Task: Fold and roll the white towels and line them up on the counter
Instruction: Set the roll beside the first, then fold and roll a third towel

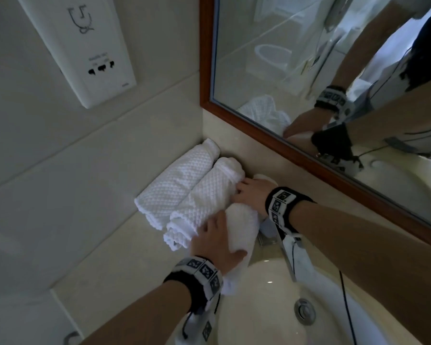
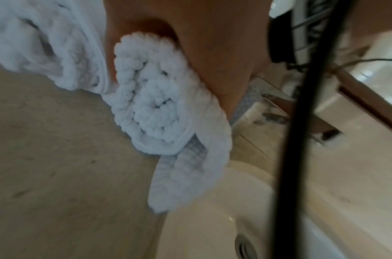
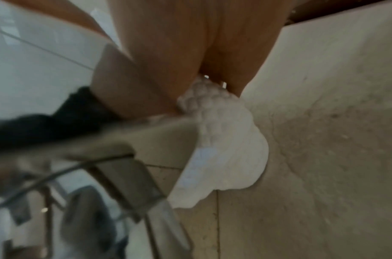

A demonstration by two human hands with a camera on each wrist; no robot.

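White waffle-textured towels point(image 1: 184, 192), beige counter point(image 1: 125, 247), brown-framed mirror point(image 1: 284, 143).

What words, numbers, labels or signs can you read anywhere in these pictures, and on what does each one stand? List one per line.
No text can be read for certain.
Wall socket plate: a line-drawn symbol, no letters; small print above the sockets and a corner mark, both too small to read.
Left wristband and right wristband: black-and-white square marker patterns, no words.
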